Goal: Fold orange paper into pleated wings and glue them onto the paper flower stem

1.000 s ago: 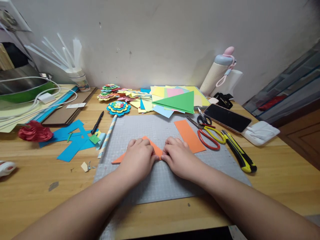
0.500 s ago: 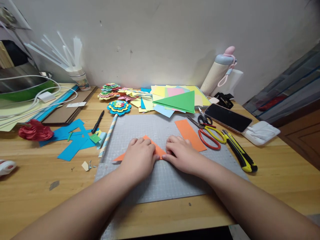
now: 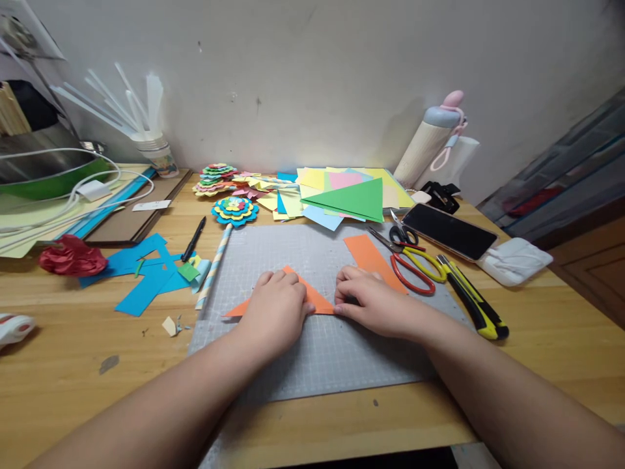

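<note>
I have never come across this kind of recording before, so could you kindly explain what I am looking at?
There is no machine here: the work is done by a person's bare hands. The view comes from a single camera worn on the head, looking forward and down, so both forearms reach in from the bottom.

The left hand rests over a triangular piece of orange paper. The right hand has its thumb at the paper's right corner. Whether either hand pinches the paper is hard to tell.

Beneath lies a grey gridded mat on a wooden desk. To the right are an orange strip, scissors, a cutter and a phone; to the left, blue paper pieces and a pen.
</note>
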`<state>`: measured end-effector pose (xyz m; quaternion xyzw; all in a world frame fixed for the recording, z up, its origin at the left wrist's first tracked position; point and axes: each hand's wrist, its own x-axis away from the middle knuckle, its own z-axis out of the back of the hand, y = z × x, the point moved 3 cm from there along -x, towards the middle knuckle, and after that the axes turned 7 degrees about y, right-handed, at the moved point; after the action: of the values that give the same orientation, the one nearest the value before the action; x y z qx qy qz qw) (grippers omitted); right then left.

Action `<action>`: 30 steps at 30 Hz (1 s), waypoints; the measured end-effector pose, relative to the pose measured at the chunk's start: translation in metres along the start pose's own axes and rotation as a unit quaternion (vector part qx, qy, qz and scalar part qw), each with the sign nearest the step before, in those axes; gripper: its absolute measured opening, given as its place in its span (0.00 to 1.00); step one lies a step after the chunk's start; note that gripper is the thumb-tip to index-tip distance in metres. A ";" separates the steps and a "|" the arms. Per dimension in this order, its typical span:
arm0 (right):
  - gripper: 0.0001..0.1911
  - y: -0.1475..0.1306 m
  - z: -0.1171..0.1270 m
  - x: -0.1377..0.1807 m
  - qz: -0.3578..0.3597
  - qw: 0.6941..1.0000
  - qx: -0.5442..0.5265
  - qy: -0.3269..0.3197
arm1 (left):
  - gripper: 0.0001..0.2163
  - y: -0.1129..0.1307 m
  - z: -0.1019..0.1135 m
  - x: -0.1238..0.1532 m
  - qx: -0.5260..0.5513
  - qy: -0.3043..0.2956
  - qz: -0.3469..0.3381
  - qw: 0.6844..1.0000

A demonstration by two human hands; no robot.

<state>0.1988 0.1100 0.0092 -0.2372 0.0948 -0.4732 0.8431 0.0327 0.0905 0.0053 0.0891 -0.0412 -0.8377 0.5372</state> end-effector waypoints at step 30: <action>0.11 -0.003 -0.008 -0.005 -0.036 0.994 0.100 0.016 | 0.12 -0.001 0.001 -0.005 -0.011 -0.006 0.003 1.000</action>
<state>0.1911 0.1108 0.0035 -0.1478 0.0519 -0.5143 0.8432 0.0339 0.0955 0.0069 0.0779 -0.0353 -0.8371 0.5403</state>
